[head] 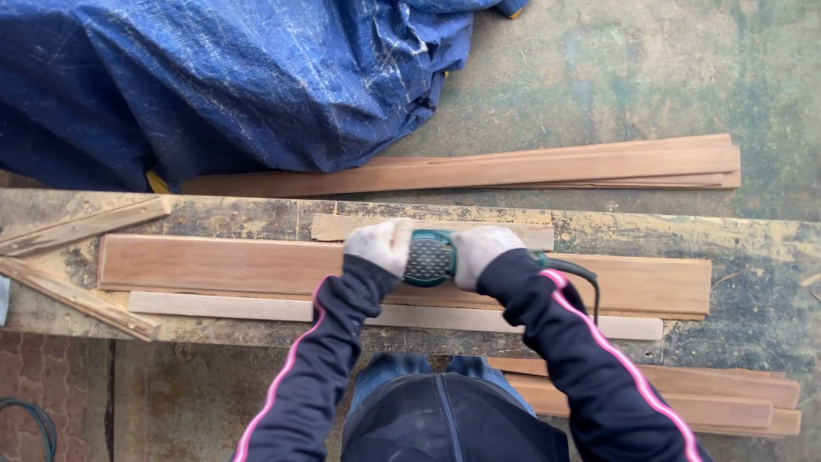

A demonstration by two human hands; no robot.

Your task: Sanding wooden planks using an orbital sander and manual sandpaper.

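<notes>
Hidden parts: the base of the green handheld electric sander (pixel 429 257) is covered by its own body and by both hands, so the contact with the wood cannot be seen. The fingers are inside pale work gloves and hard to make out one by one.
Cut off: the crumpled blue plastic tarpaulin (pixel 231 85) runs out of the view at the top and left. The stack of wooden strips on the floor (pixel 676 398) is partly behind the right sleeve.
Left hand: the left hand (pixel 378 246) is closed around the left side of the sander.
Right hand: the right hand (pixel 481 253) is closed around the right side of the sander, where the black cable (pixel 581 278) comes out.
Sander place: it sits between the two hands, on the long reddish-brown wooden plank (pixel 214 265).
Plank place: it lies lengthwise on the worn, stained workbench (pixel 753 291), with a thin pale wooden strip (pixel 222 305) just beside its near edge.
Beyond the bench: a pile of long brown boards (pixel 530 169) lies on the floor.
</notes>
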